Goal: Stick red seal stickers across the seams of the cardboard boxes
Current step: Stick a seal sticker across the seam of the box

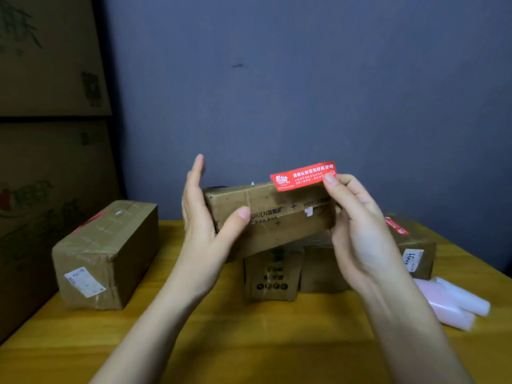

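Two bare hands lift a cardboard box above open yellow tabletop: the left hand grips its end, thumb on the front face, while the right hand pinches a red seal sticker at its upper back edge. Behind stand a sealed box at left, two small boxes under the lifted one, another box at right.

The held box carries printed letters "ORIEN" on its near face, followed by characters too blurred to read, and further right a partial "HOR" half hidden behind the fingers. The red sticker bears white Chinese print in several lines — the largest line looks like 请确认封签完好再签收 (the smaller lines cannot be read). A white label on the right box shows dark figures, unclear. The left box's label is illegible.
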`<action>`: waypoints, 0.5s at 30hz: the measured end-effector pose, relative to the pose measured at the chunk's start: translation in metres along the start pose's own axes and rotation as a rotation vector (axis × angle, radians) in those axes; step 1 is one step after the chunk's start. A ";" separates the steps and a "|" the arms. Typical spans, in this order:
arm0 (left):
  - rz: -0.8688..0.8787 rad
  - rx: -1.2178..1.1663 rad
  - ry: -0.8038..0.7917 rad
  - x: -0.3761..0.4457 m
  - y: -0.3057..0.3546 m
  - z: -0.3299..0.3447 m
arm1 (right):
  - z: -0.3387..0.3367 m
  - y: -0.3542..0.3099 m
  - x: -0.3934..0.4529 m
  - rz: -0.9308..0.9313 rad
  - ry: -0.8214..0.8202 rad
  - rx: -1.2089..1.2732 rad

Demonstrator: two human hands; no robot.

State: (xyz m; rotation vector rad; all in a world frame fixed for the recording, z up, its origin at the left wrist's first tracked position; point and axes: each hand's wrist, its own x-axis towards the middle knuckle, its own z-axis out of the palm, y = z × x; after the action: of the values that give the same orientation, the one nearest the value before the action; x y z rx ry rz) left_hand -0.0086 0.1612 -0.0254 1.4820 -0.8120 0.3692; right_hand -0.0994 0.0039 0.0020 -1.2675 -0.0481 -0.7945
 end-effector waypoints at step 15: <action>-0.527 -0.270 -0.290 -0.043 0.015 -0.001 | -0.030 -0.007 -0.066 0.158 0.087 -0.205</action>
State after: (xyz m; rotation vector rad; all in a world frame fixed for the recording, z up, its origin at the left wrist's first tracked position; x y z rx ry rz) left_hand -0.0481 0.1741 -0.0436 1.4453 -0.6333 -0.3452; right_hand -0.1634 0.0108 -0.0317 -1.4087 0.2064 -0.7299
